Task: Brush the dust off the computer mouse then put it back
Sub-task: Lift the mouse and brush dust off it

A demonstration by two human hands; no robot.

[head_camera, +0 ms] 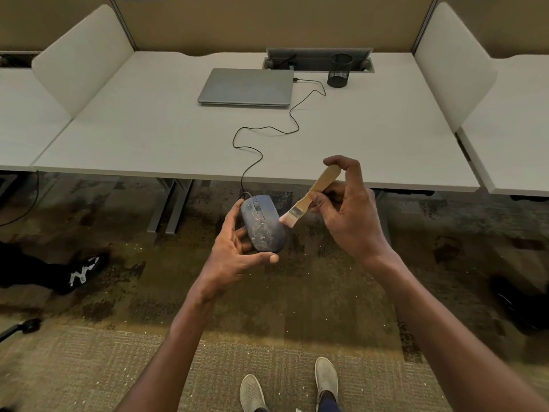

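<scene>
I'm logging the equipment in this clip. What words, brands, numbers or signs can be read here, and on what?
None can be read.
Mouse: dusty top, no legible mark.
Laptop: lid closed, any logo too faint to read.
Black shoe at left: white marking, not legible as letters.
Brush, pen cup: no text visible.

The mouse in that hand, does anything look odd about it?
Yes. The mouse, held in the left hand off the desk, is speckled with pale dust on top. The brush bristles touch its right edge.
</scene>
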